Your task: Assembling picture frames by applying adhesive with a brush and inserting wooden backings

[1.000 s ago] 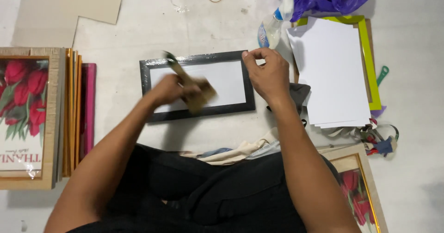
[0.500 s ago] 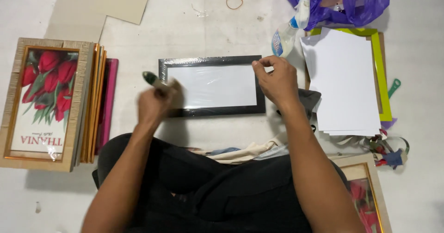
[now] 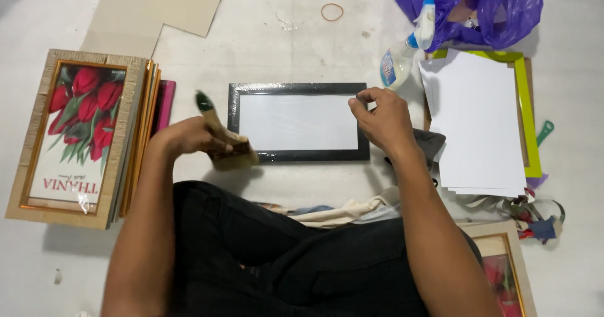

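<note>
Floor (image 3: 270,46): pale, off-white, lightly scuffed and speckled, evenly lit from above with soft shadows beside objects. It filled the whole view; no walls, windows or furniture showed. A small dark mark (image 3: 57,277) lay at lower left.

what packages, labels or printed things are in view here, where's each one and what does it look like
Clear spray bottle with blue-and-white label: top right, lying beside the white paper stack.
Purple plastic bag: top right corner, crumpled, open.
Framed red tulip print with lettering along one end: far left, topping a stack of frames, gold-beige border.
Partial framed red flower print: bottom right, cut off.
</note>
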